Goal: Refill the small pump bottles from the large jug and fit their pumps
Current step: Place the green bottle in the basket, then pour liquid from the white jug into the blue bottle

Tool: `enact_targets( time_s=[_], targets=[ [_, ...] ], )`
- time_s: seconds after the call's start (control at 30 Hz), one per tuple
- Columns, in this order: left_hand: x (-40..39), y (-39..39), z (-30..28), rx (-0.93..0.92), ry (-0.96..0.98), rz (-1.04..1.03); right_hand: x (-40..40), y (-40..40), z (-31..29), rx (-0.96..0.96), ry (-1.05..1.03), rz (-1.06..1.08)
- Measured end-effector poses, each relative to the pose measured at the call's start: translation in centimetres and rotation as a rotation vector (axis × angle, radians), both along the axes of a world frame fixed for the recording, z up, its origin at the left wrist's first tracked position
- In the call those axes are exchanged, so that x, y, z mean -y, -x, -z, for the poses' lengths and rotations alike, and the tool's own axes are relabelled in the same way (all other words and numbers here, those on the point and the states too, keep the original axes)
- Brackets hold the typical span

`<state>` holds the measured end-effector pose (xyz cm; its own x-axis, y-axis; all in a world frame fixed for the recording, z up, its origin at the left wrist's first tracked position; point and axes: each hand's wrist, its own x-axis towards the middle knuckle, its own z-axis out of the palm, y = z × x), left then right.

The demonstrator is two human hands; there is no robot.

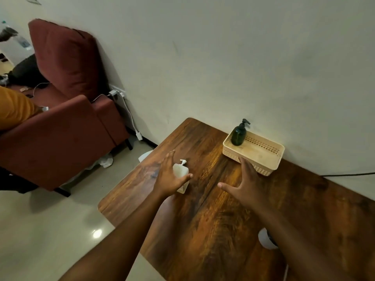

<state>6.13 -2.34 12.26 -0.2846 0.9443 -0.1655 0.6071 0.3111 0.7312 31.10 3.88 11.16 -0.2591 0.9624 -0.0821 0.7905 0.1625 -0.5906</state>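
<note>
Hands reach out over a dark wooden table [213,220] set against a pale wall [203,57]. The left hand [169,175] is spread open, fingers apart, in front of a small translucent white pump bottle [181,175] that stands on the tabletop with its white pump fitted; the palm covers part of the bottle, and whether skin touches plastic cannot be told, but the fingers are not closed around it. The right hand [246,185] is likewise splayed wide and holds nothing, its fingertips reaching toward the near wall of a cream perforated plastic basket [263,159] that sits at the table's far edge by the wall. Inside the basket, in its left far corner, stands a dark green pump bottle [239,135], upright, with a black pump head on top. A white rounded object [264,240] shows partly beneath the right forearm, too hidden to identify. Left of the table stands a maroon armchair [67,118] on a glossy pale floor [50,230], with white charger cables [129,114] running from a wall socket behind it, and an orange-clad limb of another person [14,108] rests on the chair's arm.
</note>
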Motion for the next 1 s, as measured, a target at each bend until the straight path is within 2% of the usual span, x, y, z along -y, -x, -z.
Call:
enact_targets(
  time_s=[0.23, 0.5, 0.73, 1.0],
  targets=[
    [-1.8, 1.5, 8.2, 0.227, -0.02, -0.189, -1.2, 1.5, 2.4, -0.024, 0.062, 0.009],
    [-2.7, 1.0, 14.1, 0.334, -0.134, -0.397, -3.2, 4.1, 4.8, -0.019, 0.091, 0.039],
    [-3.0, -0.4, 14.2, 0.327, -0.219, -0.364, -3.3, 3.7, 4.6, -0.056, 0.116, 0.061],
    [-3.2, -6.6, 10.1, 0.292, -0.233, -0.16, -1.4, -2.9, 1.8, -0.104, 0.149, 0.128]
  ],
)
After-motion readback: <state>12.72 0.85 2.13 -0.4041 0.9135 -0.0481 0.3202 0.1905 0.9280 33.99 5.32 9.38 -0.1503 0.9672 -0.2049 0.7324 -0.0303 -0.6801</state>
